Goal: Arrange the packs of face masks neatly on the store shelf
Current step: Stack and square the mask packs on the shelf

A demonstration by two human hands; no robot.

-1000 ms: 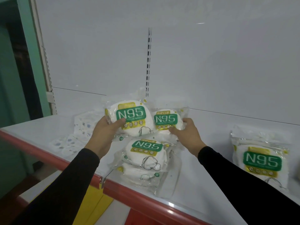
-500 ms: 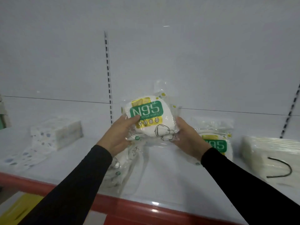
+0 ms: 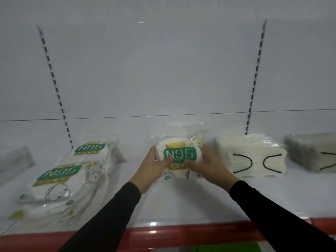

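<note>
I have the N95 mask pack (image 3: 179,157) between both my hands, upright with its green label facing me, at the back middle of the white store shelf (image 3: 181,200). My left hand (image 3: 151,169) grips its left edge, thumb curled across the front just under the label, the other fingers behind the pack where I cannot see them. My right hand (image 3: 209,165) grips the right edge the same way, thumb on the front near the small round icons. Whether the pack's bottom edge touches the shelf I cannot tell, since my hands and wrists cover it. A crinkled clear wrapper sticks up behind the pack, but I cannot tell if it belongs to this pack or to another one behind it.

To the left of the held pack, well apart from it, a loose pile of N95 packs (image 3: 60,179) lies flat and slanted, with one more N95 pack (image 3: 92,149) propped behind the pile, near the shelf's back wall. To the right of the held pack, just beside my right hand, sits a stack of white masks with black ear loops (image 3: 254,157). Further right, a grey stack of masks (image 3: 312,151) is cut off by the picture's edge. The shelf's red front strip (image 3: 163,237) runs below my black sleeves.
</note>
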